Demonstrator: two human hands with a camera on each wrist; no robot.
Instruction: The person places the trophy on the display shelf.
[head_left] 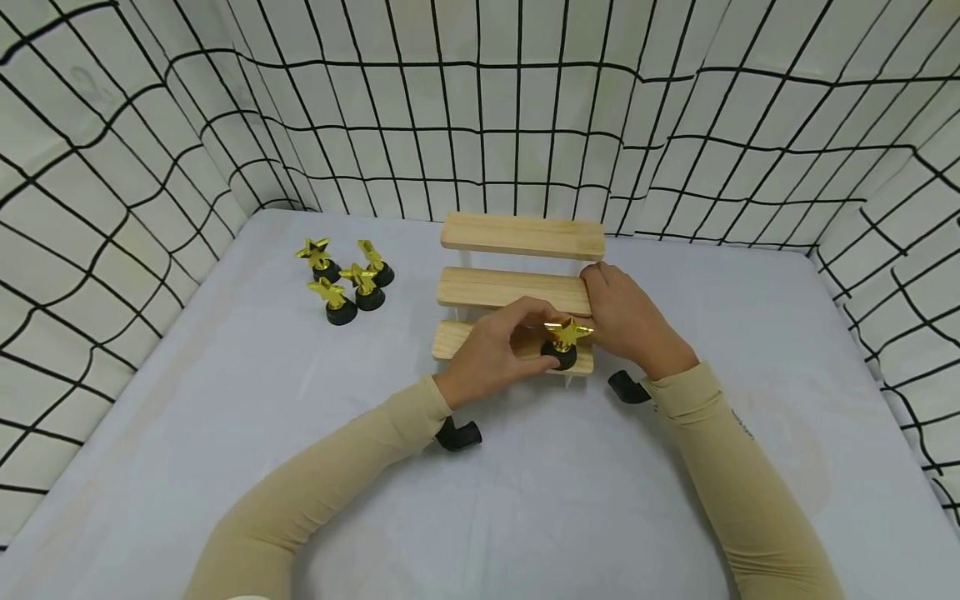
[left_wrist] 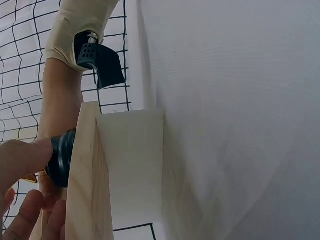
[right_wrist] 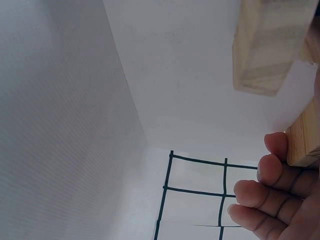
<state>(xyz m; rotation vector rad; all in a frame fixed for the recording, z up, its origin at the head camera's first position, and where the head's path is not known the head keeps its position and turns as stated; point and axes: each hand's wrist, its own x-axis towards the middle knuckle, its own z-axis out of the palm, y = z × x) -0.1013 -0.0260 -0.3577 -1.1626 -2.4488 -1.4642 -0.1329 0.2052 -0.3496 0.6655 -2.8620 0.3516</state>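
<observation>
A small gold star trophy (head_left: 567, 335) with a round black base is at the right end of the lowest plank of a three-tier wooden display stand (head_left: 510, 289). My left hand (head_left: 498, 346) holds this trophy, thumb against its base. In the left wrist view, the black base (left_wrist: 62, 157) sits right at the plank's face (left_wrist: 90, 175). My right hand (head_left: 628, 317) grips the right end of the stand's middle plank, the fingers behind it and the thumb side in front. The right wrist view shows its fingertips (right_wrist: 270, 167) at the plank end (right_wrist: 303, 137); the thumb is hidden there.
Several more gold star trophies (head_left: 341, 312) stand grouped on the white-covered table (head_left: 525, 500), left of the stand. Black wire-grid panels (head_left: 480, 125) enclose the back and sides. Black wrist-worn pieces (head_left: 459, 435) hang by both sleeves.
</observation>
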